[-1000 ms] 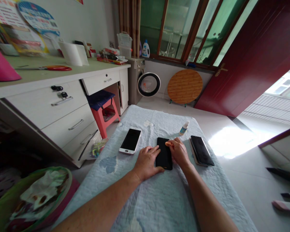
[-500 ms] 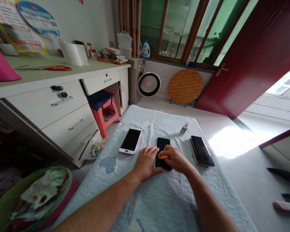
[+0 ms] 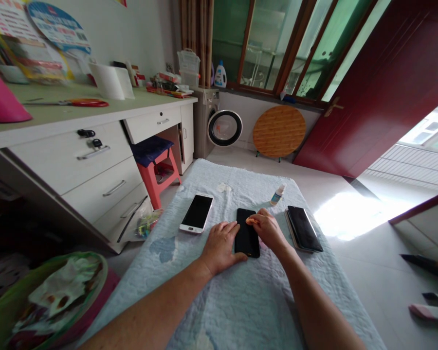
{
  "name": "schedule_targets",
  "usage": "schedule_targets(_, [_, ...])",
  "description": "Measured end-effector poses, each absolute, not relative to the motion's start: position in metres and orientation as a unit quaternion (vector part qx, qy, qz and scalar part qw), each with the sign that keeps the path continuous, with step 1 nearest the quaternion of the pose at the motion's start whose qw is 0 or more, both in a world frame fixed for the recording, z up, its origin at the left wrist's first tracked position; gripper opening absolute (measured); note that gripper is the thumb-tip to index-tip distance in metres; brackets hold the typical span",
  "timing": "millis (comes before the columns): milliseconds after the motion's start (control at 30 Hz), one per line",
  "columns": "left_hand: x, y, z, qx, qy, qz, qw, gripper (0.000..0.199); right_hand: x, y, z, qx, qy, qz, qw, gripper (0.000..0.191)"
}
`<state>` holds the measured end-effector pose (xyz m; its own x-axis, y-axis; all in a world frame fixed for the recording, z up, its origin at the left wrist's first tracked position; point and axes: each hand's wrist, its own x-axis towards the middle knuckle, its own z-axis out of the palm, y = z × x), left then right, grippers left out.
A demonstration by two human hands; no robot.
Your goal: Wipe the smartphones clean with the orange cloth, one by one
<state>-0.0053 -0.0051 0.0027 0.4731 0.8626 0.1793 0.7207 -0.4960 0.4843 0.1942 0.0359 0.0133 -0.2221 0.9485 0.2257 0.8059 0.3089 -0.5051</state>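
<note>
Left hand (image 3: 222,247) is lying palm down, thumb spread wide from the fingers; we are resting the fingertips on the left edge of a black phone (image 3: 247,245) and the thumb by its near left corner. Right hand (image 3: 270,230) is closing narrow, and between thumb and fingers we are holding a small orange piece (image 3: 251,221), cloth or sponge we cannot tell, against the far half of the screen. Black phone is lying flat, dark face up, on the pale blue quilted cover (image 3: 241,306), between our two hands.

Near left, on a lower level, we are seeing a round green-rimmed basket (image 3: 104,267) holding crumpled paper. Left of the black phone, well apart, a white phone (image 3: 197,213) is lying face up. To the right, a dark phone (image 3: 305,228) is resting on a paler flat thing, mostly hidden. Farther, a small bottle with a white top (image 3: 277,195) is standing on the cover.

Beyond at left, a red stool (image 3: 160,184) is standing beside a white desk (image 3: 76,155). Farthest, we are noting a washing machine (image 3: 203,116), its round door hanging wide, a round wooden board (image 3: 279,131) leaning at the wall, and, far right, a dark red door (image 3: 372,87).
</note>
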Motion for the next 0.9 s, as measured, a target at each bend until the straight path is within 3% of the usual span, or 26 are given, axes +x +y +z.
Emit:
schedule_targets(267, [-0.005, -0.006, 0.006, 0.837, 0.471, 0.210, 0.184, 0.084, 0.178, 0.055, 0.015, -0.600, -0.758, 0.112, 0.229, 0.020])
schedule_targets(600, [-0.006, -0.007, 0.003, 0.836, 0.476, 0.198, 0.190, 0.081, 0.187, 0.007, 0.032, -0.512, -0.805, 0.226, 0.195, 0.027])
schedule_targets(900, [-0.005, -0.008, 0.009, 0.836, 0.471, 0.212, 0.187, 0.082, 0.169, 0.050, 0.023, -0.577, -0.780, 0.122, 0.208, 0.019])
